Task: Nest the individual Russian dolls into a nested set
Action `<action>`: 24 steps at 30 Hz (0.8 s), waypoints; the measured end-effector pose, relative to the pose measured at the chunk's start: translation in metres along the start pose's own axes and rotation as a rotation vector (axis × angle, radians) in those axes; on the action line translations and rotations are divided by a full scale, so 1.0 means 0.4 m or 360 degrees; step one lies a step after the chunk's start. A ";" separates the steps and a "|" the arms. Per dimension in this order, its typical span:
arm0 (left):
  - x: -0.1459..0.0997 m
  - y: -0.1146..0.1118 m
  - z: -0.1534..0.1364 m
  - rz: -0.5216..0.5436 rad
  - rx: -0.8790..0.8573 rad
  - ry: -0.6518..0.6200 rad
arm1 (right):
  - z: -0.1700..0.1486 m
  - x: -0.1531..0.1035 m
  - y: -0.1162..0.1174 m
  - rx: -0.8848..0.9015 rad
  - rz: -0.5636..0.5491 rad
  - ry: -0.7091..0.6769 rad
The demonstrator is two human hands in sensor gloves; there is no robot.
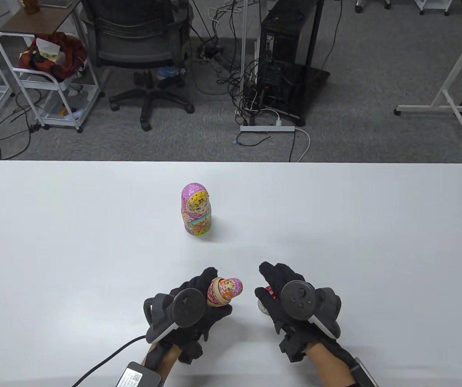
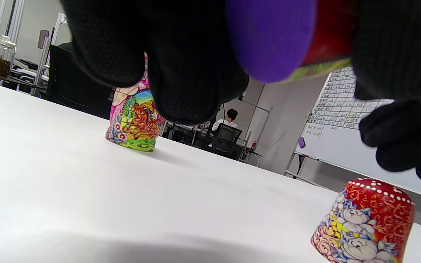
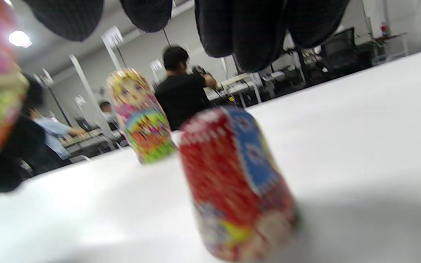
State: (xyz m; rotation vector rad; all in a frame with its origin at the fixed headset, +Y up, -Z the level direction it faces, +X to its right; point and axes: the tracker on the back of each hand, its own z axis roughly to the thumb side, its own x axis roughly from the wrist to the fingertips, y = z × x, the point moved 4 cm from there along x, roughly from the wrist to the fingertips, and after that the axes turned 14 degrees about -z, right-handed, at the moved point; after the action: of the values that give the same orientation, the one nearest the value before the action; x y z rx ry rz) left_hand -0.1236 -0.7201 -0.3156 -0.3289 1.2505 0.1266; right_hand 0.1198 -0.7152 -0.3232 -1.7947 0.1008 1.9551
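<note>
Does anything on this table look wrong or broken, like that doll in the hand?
Nothing looks damaged. The left hand holds a doll's top half tipped on its side, its open rim showing. Its red bottom half stands on the table under the right hand. The pink doll stands upright and closed.

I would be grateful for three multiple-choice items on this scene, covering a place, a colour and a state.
1. Where does the pink doll stand?
A. mid-table, beyond both hands
B. in the left hand
C. at the table's right edge

2. What colour is the piece standing on the table by the right hand?
A. mainly green
B. mainly red
C. plain white

3. What is the left hand doing?
A. lying flat on the table
B. gripping the pink doll
C. holding a small doll

Key: 1 A, it stands alone past the hands; 2 B, the left wrist view shows red with white dots; 3 C, its fingers curl round the small doll.
</note>
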 end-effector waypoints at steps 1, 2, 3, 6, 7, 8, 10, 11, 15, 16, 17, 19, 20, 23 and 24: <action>-0.001 0.000 0.000 0.0001 0.0000 0.0001 | -0.004 0.000 0.005 -0.0014 0.0014 0.0011; -0.001 0.000 0.000 -0.0001 -0.0004 0.0001 | -0.013 0.002 0.019 -0.0044 0.0050 0.0036; -0.001 0.000 0.000 -0.0001 -0.0004 0.0001 | -0.019 0.004 0.028 -0.0067 0.0082 0.0051; -0.001 0.001 0.000 0.0003 0.0003 0.0001 | -0.032 0.003 0.054 -0.0113 0.0185 0.0074; -0.001 0.001 0.000 0.0002 0.0001 0.0001 | -0.034 0.002 0.063 -0.0119 0.0218 0.0077; 0.000 0.000 0.000 -0.0003 0.0002 0.0000 | -0.035 0.001 0.073 -0.0129 0.0256 0.0078; 0.000 0.000 0.002 -0.0005 0.0013 0.0000 | -0.036 -0.001 0.087 -0.0168 0.0314 0.0073; -0.001 0.000 0.002 -0.0004 0.0012 -0.0002 | -0.036 -0.002 0.092 -0.0186 0.0329 0.0067; 0.000 0.000 0.003 -0.0007 0.0016 -0.0009 | -0.035 -0.004 0.107 -0.0215 0.0379 0.0055; 0.000 0.000 0.003 -0.0005 0.0020 -0.0010 | -0.036 -0.005 0.112 -0.0219 0.0394 0.0055; 0.000 0.000 0.003 -0.0007 0.0020 -0.0011 | -0.037 -0.006 0.115 -0.0218 0.0403 0.0055; 0.001 -0.001 0.005 -0.0015 0.0026 -0.0012 | -0.035 -0.004 0.115 -0.0212 0.0391 0.0056; 0.000 -0.001 0.006 -0.0013 0.0035 -0.0013 | -0.033 -0.003 0.115 -0.0217 0.0389 0.0051; 0.001 -0.002 0.006 -0.0017 0.0036 -0.0014 | -0.026 -0.004 0.112 -0.0240 0.0355 0.0021; 0.001 -0.002 0.006 -0.0018 0.0039 -0.0012 | -0.027 -0.003 0.109 -0.0248 0.0339 0.0020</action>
State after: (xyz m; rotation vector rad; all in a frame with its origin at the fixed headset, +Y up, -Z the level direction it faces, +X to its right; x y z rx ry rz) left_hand -0.1212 -0.7200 -0.3152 -0.3140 1.2419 0.1026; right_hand 0.1126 -0.7581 -0.3351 -1.9657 0.1532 2.1512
